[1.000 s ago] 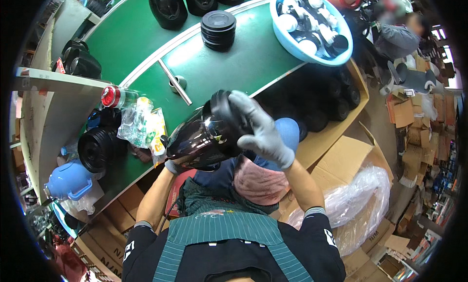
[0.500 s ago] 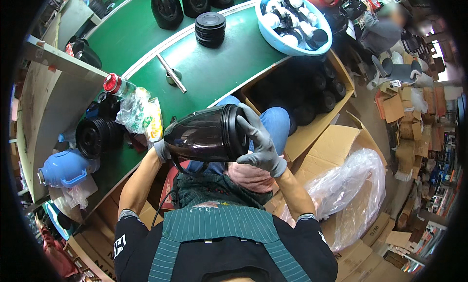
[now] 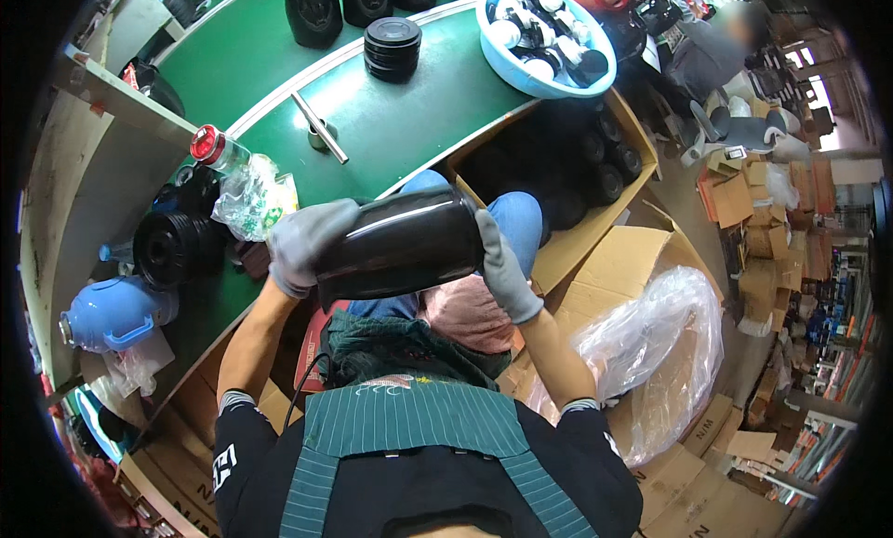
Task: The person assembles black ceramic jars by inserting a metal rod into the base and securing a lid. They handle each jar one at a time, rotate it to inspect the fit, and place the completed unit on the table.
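Note:
A glossy black jug (image 3: pixel 400 243) lies sideways across my lap, held off the legs between both hands. My left hand (image 3: pixel 309 245), in a grey glove, wraps over its left end. At its right end my right hand (image 3: pixel 505 266), gloved too, presses with the palm and fingers. Both ends are partly hidden by the gloves, and no handle shows on the side facing me. Beneath it are my jeans and a pink cloth (image 3: pixel 465 315).
On the green workbench (image 3: pixel 446 110) stand stacked black lids (image 3: pixel 392 50), a metal bar-handled tool (image 3: pixel 321 131) and a light-blue basin (image 3: pixel 547 80) of black-and-white parts. A cardboard box (image 3: pixel 642 180) of black parts is ahead right. Left sits a blue jug (image 3: pixel 116 312); right, clear plastic (image 3: pixel 651 352).
The black jug has been turned; its ridged right end and lower handle no longer show. My left hand has come up over the left end, and my right hand has shifted around the right end.

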`<state>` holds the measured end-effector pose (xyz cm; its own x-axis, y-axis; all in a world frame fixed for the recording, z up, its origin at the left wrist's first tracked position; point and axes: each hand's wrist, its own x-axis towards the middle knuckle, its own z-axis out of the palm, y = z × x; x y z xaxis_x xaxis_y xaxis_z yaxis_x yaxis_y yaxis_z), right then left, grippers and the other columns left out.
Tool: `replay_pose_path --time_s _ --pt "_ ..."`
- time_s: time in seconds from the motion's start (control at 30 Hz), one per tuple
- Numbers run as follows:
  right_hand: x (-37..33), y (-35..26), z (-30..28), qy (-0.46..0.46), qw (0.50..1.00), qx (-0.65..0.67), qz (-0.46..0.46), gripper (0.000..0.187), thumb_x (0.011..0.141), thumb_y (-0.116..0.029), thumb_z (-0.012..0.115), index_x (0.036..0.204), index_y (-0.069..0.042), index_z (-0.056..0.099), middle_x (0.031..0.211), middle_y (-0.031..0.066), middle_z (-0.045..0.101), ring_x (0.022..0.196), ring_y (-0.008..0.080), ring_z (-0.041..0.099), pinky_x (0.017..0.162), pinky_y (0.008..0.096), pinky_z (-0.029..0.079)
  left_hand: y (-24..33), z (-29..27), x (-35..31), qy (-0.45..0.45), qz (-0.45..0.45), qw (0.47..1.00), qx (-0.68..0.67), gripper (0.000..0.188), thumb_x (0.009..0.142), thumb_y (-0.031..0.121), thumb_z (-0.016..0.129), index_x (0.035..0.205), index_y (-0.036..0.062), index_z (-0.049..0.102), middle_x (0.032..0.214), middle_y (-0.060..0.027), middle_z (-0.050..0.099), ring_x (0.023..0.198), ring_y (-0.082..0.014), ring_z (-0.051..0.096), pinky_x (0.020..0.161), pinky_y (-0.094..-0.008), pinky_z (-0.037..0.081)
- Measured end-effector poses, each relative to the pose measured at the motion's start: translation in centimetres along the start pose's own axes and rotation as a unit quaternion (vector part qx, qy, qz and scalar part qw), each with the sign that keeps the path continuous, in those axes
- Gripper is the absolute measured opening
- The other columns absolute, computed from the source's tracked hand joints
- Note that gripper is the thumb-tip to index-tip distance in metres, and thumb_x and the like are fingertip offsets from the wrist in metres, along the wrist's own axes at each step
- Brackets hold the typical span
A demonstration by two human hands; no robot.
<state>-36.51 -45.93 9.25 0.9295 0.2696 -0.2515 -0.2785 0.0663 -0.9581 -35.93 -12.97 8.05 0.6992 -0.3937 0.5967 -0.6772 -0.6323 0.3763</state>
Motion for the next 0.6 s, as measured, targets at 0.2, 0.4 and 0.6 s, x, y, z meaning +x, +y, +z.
replay_pose_path --time_s 0.2,0.4,0.6 --pt "-0.6 -0.5 -2.6 -0.100 0.986 -0.133 -0.013 0.094 0.111 -0.070 0.040 0.167 0.007 0.033 0.167 0.0238 0.045 0.157 0.0360 0.041 0.132 0.0407 0.027 -1.4 0.1 -0.8 -0.033 -0.163 0.975 -0.147 0.048 0.085 0.020 0.078 0.130 0.0023 0.074 0.118 -0.0175 0.079 0.103 -0.0299 0.080 0.091 -0.0387 0.062" --pt "0.7 0.7 -0.4 -0.083 0.900 -0.203 -0.376 0.114 0.101 -0.078 0.055 0.173 0.002 0.018 0.175 0.0292 0.029 0.162 0.0437 0.031 0.132 0.0445 0.025 -5.4 6.0 -11.0 -0.021 -0.418 0.580 -0.699 0.051 0.115 0.030 0.047 0.152 -0.0045 0.055 0.147 -0.0211 0.066 0.128 -0.0311 0.069 0.112 -0.0430 0.056" --pt "1.1 -1.0 -2.3 -0.140 0.979 0.056 0.136 0.090 0.115 -0.068 0.032 0.167 0.004 0.037 0.164 0.0143 0.049 0.155 0.0239 0.041 0.128 0.0338 0.031 1.7 -1.9 1.4 -0.034 0.005 0.999 -0.033 0.044 0.085 0.015 0.075 0.128 0.0058 0.076 0.116 -0.0177 0.079 0.105 -0.0342 0.079 0.089 -0.0371 0.062"
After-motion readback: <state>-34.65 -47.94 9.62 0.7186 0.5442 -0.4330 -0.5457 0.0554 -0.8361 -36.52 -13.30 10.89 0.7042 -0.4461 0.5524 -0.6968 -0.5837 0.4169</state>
